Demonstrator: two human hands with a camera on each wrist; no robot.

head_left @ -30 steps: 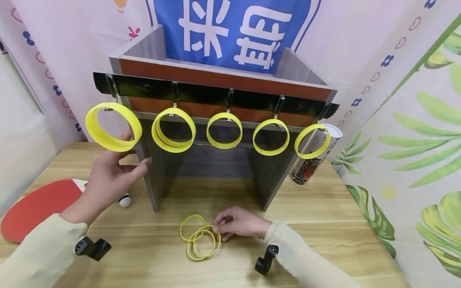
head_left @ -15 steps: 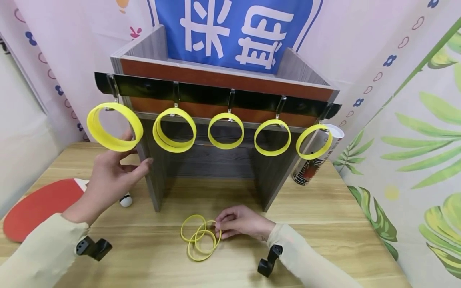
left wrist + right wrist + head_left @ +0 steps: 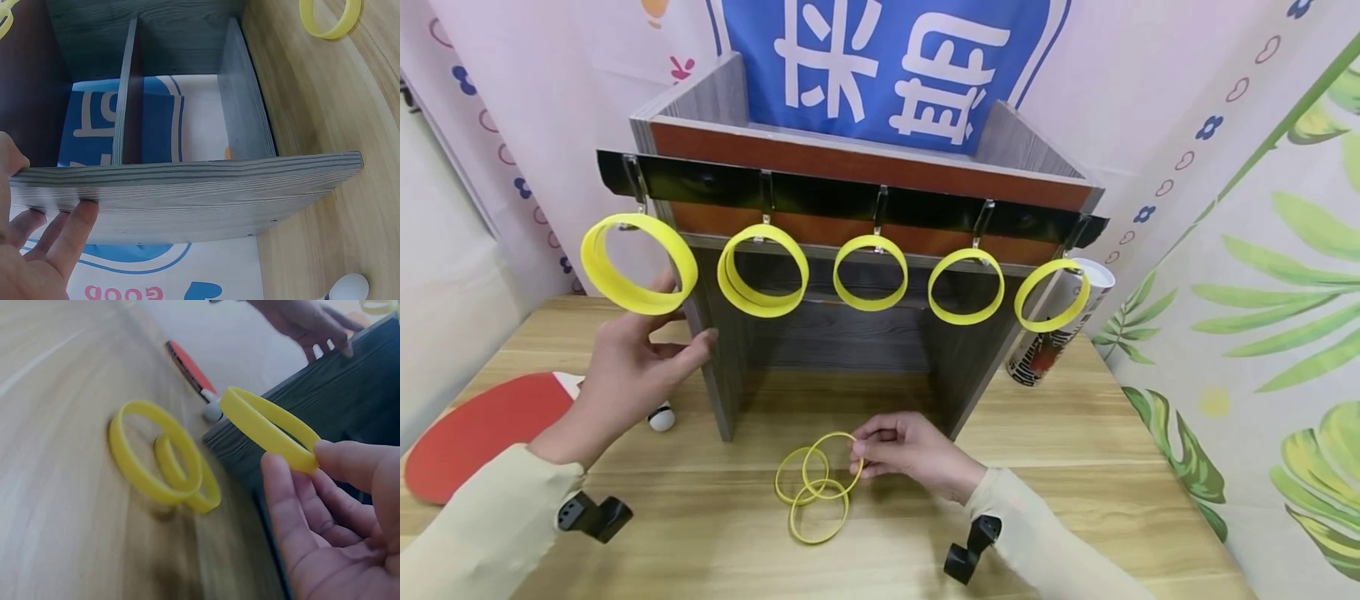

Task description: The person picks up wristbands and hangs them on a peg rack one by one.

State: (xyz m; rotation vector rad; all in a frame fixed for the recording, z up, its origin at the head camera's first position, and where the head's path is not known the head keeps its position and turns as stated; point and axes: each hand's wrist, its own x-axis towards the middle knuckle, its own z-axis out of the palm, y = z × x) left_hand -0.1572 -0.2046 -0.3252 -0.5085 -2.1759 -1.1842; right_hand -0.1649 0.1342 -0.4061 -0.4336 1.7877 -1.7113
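My right hand [image 3: 917, 454] pinches one yellow silicone wristband [image 3: 265, 428] between thumb and fingers, tilted up off the tabletop. Two more yellow wristbands [image 3: 131, 456] lie overlapping on the table beside it. My left hand [image 3: 632, 358] grips the front edge of the left side panel [image 3: 169, 206] of a grey wooden shelf, thumb on the inner face and fingers on the outer. Across the shelf's front runs a black strip [image 3: 827, 187] with several clear hooks. From each hook hangs yellow wristbands, such as the leftmost bands [image 3: 613, 285], which partly cover my left fingers.
A red table-tennis bat [image 3: 490, 433] lies on the left of the wooden table [image 3: 700, 550]. A small white ball-like tip [image 3: 661, 417] sits near my left wrist. Behind the shelf's right side stands a printed tube [image 3: 1045, 354]. Patterned curtains [image 3: 1240, 250] hang behind.
My right hand has moved slightly away from me and lifted a wristband, drawing it partly off the overlapping pile. The left hand has stayed on the panel.
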